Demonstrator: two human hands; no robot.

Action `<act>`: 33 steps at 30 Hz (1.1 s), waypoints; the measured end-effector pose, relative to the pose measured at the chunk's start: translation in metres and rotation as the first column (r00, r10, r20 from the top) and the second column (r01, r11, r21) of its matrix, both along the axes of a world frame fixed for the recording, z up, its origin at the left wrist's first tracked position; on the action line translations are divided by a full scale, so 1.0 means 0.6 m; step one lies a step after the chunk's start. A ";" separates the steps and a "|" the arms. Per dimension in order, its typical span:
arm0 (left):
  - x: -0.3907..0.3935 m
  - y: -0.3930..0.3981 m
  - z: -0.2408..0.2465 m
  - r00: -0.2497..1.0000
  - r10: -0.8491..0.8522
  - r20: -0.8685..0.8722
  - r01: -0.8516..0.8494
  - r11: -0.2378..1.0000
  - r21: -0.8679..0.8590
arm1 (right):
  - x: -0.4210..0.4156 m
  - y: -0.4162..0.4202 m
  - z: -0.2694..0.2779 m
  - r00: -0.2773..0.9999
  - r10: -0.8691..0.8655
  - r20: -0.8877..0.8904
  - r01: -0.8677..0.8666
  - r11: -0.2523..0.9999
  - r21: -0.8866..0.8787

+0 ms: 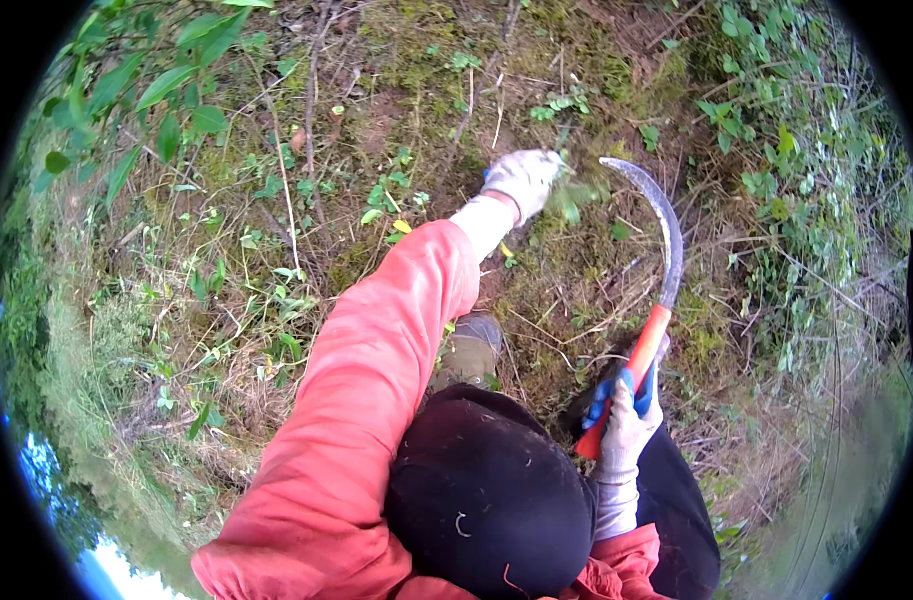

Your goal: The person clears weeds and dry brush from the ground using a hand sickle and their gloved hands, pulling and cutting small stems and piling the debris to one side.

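Observation:
My left hand (524, 184), in a pale work glove, reaches out low over the mossy ground. Its fingers are curled around a tuft of green weeds (574, 196), whose leaves are blurred on the right side of the fist. My right hand (629, 427) wears a pale glove with blue on the palm and fingers. It grips the orange handle (649, 345) of a sickle beside my knee. The curved metal blade (674, 251) points away from me, and its tip bends left towards the weeds, with a gap between tip and left fist.
Low green plants (389, 191), dry stems and thin twigs (310, 112) cover the ground. A leafy branch (163, 86) hangs at upper left. Denser vegetation (786, 180) stands on the right. My boot (471, 345) and dark-clothed knee (494, 480) are below the outstretched arm.

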State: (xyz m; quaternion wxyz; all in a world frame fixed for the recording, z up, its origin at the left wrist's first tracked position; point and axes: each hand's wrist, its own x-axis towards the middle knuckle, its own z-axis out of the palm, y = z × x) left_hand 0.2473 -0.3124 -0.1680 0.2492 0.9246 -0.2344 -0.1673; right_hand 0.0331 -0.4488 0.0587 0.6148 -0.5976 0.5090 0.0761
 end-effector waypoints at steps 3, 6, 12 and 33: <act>-0.059 0.022 0.078 0.945 -0.124 -0.304 0.143 0.989 0.043 | 0.000 -0.002 0.003 1.000 0.018 0.002 -0.018 0.999 -0.039; -0.187 0.164 0.102 0.981 -0.049 -0.189 0.067 0.994 0.091 | -0.004 -0.008 -0.011 0.989 0.116 -0.094 -0.122 0.990 -0.072; -0.057 0.368 0.190 0.920 0.156 0.359 -0.286 0.894 0.345 | 0.052 0.051 -0.037 0.980 0.194 -0.034 -0.188 0.973 0.133; -0.566 0.882 0.239 0.777 0.613 -0.143 0.151 0.040 0.988 | 0.157 0.049 -0.105 0.775 0.622 0.108 -0.598 0.778 -0.193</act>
